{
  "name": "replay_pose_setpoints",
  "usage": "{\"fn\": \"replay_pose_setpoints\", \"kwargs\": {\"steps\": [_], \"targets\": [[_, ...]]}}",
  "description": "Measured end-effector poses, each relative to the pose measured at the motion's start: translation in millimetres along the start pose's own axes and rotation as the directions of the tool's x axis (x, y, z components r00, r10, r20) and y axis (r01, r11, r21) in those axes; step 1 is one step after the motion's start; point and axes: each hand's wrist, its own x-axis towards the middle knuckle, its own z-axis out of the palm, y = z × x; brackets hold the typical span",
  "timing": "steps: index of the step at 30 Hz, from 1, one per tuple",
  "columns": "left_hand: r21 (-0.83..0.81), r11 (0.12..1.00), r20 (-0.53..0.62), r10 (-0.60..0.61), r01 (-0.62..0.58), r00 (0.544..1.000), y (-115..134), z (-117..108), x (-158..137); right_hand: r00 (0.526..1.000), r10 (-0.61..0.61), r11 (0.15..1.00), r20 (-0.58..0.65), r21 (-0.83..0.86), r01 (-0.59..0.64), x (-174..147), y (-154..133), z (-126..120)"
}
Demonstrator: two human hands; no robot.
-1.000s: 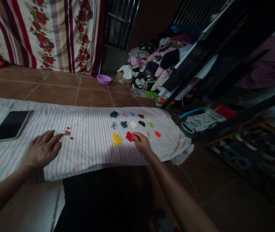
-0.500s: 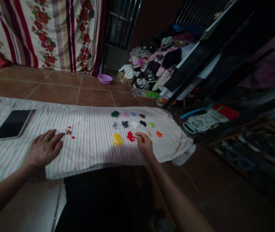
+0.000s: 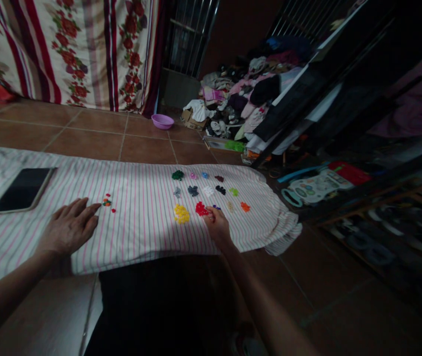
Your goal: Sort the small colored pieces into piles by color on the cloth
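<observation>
My left hand (image 3: 68, 225) lies flat on the striped cloth (image 3: 140, 232), fingers stretched out. Its fingertips are close to a small cluster of green and orange pieces (image 3: 106, 202), with a loose red piece on either side. My right hand (image 3: 217, 225) is at the right edge of a pile of small red pieces (image 3: 201, 208), thumb and finger pinched together. What they hold, if anything, is too small to make out. Just behind these fingers a few dark blue pieces (image 3: 216, 207) show, partly hidden. A heap of yellow pieces (image 3: 182, 214) lies left of the red ones.
More small piles sit around, among them green pieces (image 3: 177, 175), black pieces (image 3: 220, 190) and orange pieces (image 3: 245, 206). A phone (image 3: 23, 190) lies at the cloth's left. Beyond are a purple basin (image 3: 162, 121) and a clothes heap (image 3: 248, 94).
My right hand has shifted slightly left, its fingertips now reaching the red pile. The dark blue pieces behind it have come into sight. My left hand stays in place.
</observation>
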Motion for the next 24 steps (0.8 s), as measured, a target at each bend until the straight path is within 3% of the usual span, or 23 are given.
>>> {"fn": "replay_pose_setpoints", "kwargs": {"steps": [3, 7, 12, 15, 21, 24], "targets": [[0.144, 0.99, 0.016, 0.006, -0.008, 1.0, 1.6, -0.2, -0.4, 0.999, 0.032, 0.999, 0.038, 0.031, -0.033, 1.6, -0.1, -0.4], [0.176, 0.984, 0.043, -0.02, 0.012, 0.999, 3.4, 0.6, 0.2, 0.998, 0.043, 0.998, 0.052, 0.045, -0.046, 1.6, 0.4, -5.5], [0.168, 0.985, 0.037, -0.045, 0.038, 0.998, 6.0, 0.7, 1.6, 0.996, -0.077, 0.997, -0.048, 0.024, 0.079, 5.2, -12.6, -12.7], [0.164, 0.984, 0.012, -0.067, 0.064, 0.998, 8.2, -0.2, 2.6, 0.987, -0.157, 0.986, -0.041, 0.051, 0.159, 11.1, -33.5, -8.9], [0.13, 0.988, 0.025, -0.085, 0.081, 0.996, 11.4, -3.2, 3.2, 0.939, -0.331, 0.933, 0.094, 0.182, 0.31, 10.7, -99.0, 31.0], [0.117, 0.99, 0.029, -0.081, 0.077, 0.996, 11.3, -3.3, 3.5, 0.883, -0.416, 0.891, 0.216, 0.291, 0.349, 3.9, -134.3, 62.0]]}}
